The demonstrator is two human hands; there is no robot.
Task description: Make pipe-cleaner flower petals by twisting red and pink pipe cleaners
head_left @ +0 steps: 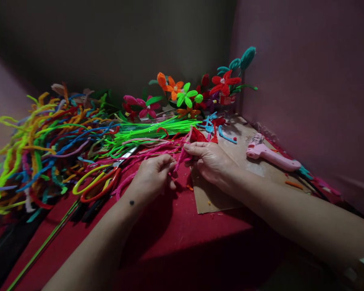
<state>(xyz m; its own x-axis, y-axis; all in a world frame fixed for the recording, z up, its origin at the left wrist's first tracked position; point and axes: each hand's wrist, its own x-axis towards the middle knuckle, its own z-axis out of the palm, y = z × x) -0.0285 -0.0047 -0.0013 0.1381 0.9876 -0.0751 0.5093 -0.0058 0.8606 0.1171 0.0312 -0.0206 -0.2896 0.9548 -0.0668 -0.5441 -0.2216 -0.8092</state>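
Observation:
Between my two hands runs a pink pipe cleaner (pixel 183 157), bent or doubled over itself. My right hand (pixel 210 161) pinches its upper part between thumb and fingers. The lower end is pinched in the curled fingers of my left hand (pixel 154 171). Just behind the hands lie more pink pipe cleaners (pixel 151 150) and red ones (pixel 198 135). Scissors with red and yellow handles (pixel 100 188) rest to the left of my left hand, blades pointing away. Under my right hand is a piece of brown cardboard (pixel 210 202).
A large tangle of coloured pipe cleaners (pixel 48 149) fills the left side. Green pipe cleaners (pixel 151 129) lie in the middle. Finished pipe-cleaner flowers (pixel 186 96) stand along the back. A pink glue gun (pixel 273 155) rests at right. Red cloth (pixel 182 234) covers the table.

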